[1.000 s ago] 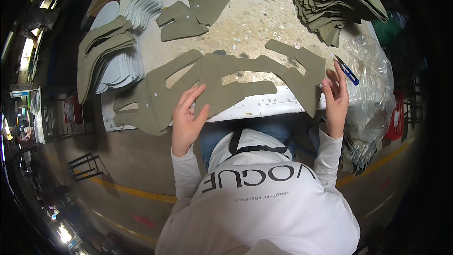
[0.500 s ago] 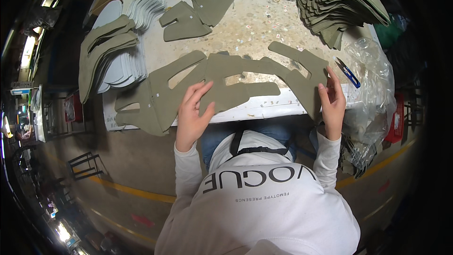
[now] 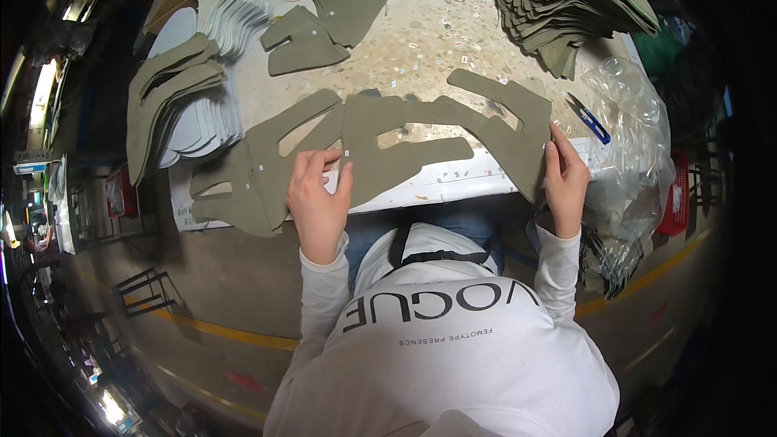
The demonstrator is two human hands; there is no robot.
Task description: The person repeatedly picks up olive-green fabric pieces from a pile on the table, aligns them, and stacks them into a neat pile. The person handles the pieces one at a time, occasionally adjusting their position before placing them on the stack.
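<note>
Since half a second earlier, the left hand [image 3: 319,209] had slid to the left edge of the middle olive panel [image 3: 380,168], uncovering a small white label [image 3: 346,153] at its fingertips; its thumb stood apart from the curled fingers. The right hand [image 3: 568,188] had drawn its fingers in, thumb and forefinger close at the outer edge of the right-hand olive piece [image 3: 520,146]; whether they pinched it, I could not tell. Both pieces lay along the near side of the worktop [image 3: 429,57], now bracketed between the hands
</note>
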